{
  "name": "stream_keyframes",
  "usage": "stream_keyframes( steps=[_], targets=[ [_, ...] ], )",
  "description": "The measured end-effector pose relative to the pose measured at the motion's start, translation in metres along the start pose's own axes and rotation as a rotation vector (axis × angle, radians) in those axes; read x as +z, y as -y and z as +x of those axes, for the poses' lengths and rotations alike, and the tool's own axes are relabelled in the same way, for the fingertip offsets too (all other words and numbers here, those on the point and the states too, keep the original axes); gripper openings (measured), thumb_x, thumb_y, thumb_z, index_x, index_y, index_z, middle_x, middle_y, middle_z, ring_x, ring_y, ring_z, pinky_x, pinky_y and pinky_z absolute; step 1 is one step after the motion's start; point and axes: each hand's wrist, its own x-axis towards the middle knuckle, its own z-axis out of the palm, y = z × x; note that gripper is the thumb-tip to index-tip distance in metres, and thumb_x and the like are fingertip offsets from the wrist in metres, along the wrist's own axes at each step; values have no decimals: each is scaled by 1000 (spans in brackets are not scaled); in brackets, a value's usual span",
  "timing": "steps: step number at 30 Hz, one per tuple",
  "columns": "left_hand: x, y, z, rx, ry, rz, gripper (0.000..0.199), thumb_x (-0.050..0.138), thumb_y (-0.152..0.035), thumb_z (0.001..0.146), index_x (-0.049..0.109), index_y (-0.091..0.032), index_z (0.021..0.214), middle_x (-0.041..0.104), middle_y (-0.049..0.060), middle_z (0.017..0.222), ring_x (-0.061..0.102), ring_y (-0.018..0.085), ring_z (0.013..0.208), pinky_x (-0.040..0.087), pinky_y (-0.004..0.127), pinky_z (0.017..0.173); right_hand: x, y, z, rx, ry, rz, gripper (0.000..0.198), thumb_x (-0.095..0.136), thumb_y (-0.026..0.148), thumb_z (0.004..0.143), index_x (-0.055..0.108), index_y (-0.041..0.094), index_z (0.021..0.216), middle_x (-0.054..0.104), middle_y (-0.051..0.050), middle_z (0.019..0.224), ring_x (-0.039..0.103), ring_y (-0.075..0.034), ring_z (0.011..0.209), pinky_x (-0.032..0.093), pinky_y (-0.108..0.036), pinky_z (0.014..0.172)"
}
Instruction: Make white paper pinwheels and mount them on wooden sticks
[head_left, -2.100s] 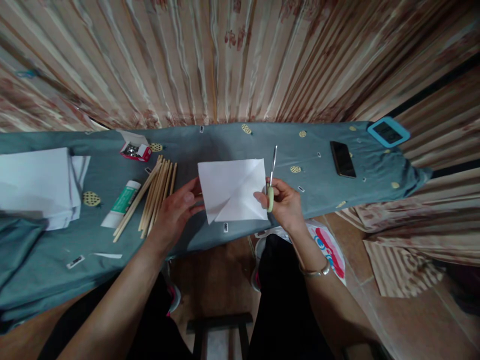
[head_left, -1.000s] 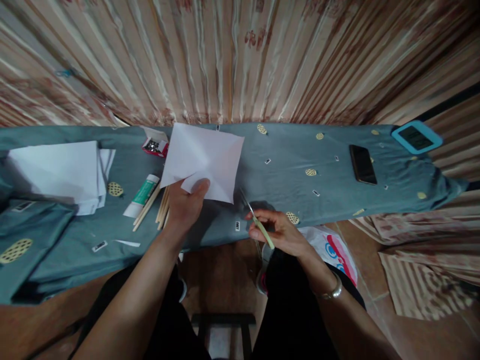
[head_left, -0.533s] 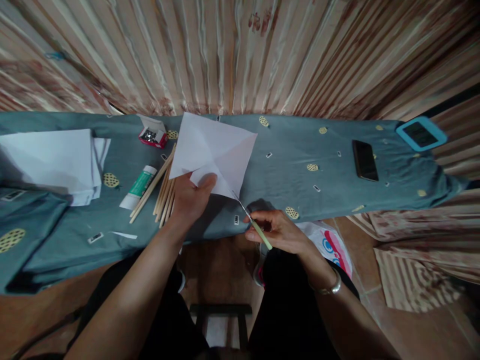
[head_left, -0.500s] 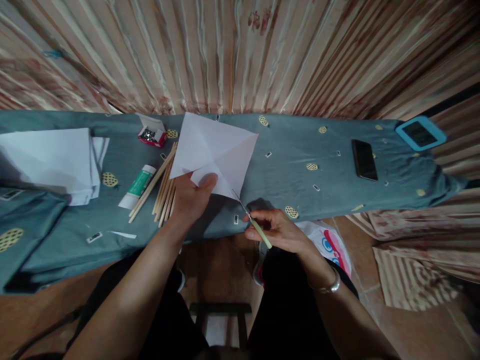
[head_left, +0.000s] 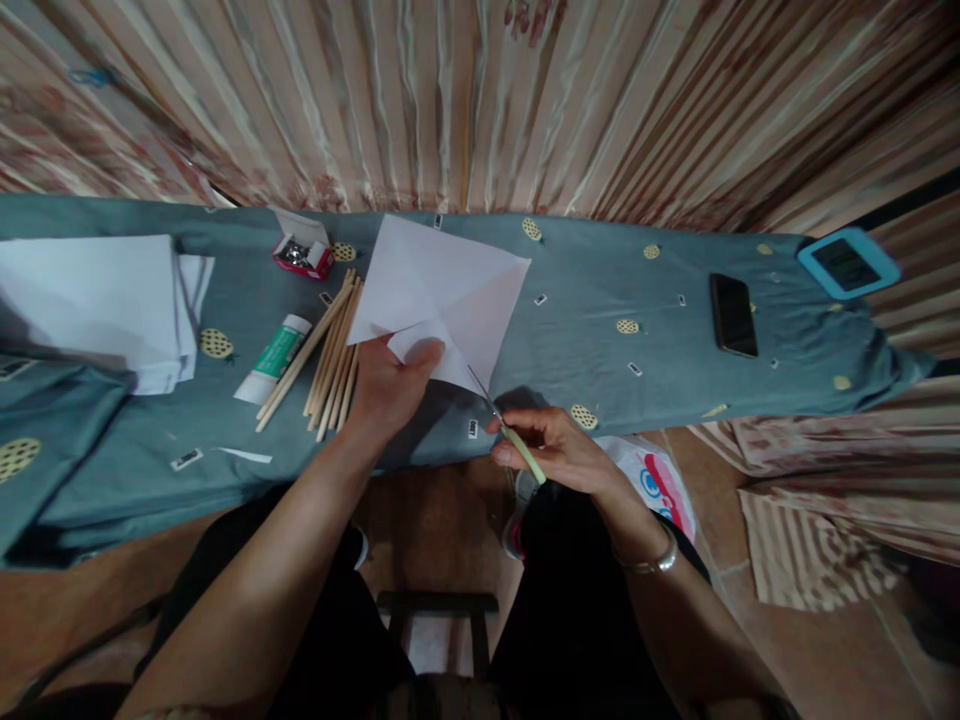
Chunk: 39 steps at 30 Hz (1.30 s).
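Note:
A white square sheet of paper (head_left: pixel 465 285) with diagonal creases is held above the table by my left hand (head_left: pixel 390 385), thumb on top at its near edge. The paper has a slit near the thumb, where a flap lifts. My right hand (head_left: pixel 551 445) grips scissors (head_left: pixel 523 452) with a pale green handle. Their metal blades reach up to the paper's near right corner and lie against it; how far they part I cannot make out. Thin wooden sticks (head_left: pixel 330 365) lie just left of the paper, beside a green and white glue stick (head_left: pixel 274 358).
A stack of white paper (head_left: pixel 90 300) lies at the left. Behind the sticks stands an opened small red box (head_left: pixel 302 257) of shiny metal pieces. A paper strip (head_left: pixel 246 455) rests near the front edge. At the right are a phone (head_left: pixel 733 315) and a blue-framed device (head_left: pixel 849 263).
The whole view has shifted slightly, so the table appears higher. Both hands, the paper and the scissors have moved a little to the right together. Both grips stay the same.

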Motion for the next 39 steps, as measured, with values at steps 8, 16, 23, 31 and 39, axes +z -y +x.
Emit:
stream_keyframes(
  steps=[8,16,23,31,39],
  targets=[
    [-1,-4,-2,18,-17,33,13,72,-32,65,66,-24,72,72,5,79,61,35,112,55,42,86,0,-3,-1,-5,-17,-32,26,72,46,78,71,21,85,50,5,58,42,-8,52,34,-20,46],
    [-1,0,0,40,-48,32,13,73,-31,64,66,-23,71,71,6,76,60,36,112,54,43,88,2,2,-1,35,-9,65,25,76,45,74,72,21,83,50,6,56,40,-7,49,31,-20,44],
    [-2,-1,0,57,-50,26,21,75,-33,65,69,-23,83,72,4,81,62,34,107,52,44,94,2,-2,-1,9,-6,54,22,75,42,76,71,21,82,50,6,58,40,-7,51,32,-20,45],
    [-2,-1,-1,43,-34,-1,38,74,-33,67,69,-22,103,74,4,98,64,33,106,50,44,97,3,-5,-1,37,0,90,22,77,41,75,69,22,81,51,5,60,42,-8,52,32,-21,47],
    [-2,-2,1,94,-55,85,29,70,-31,65,67,-22,92,74,4,89,67,29,95,56,42,87,4,-6,0,119,1,163,31,79,44,71,70,19,86,55,4,62,44,-7,52,33,-20,47]
  ],
)
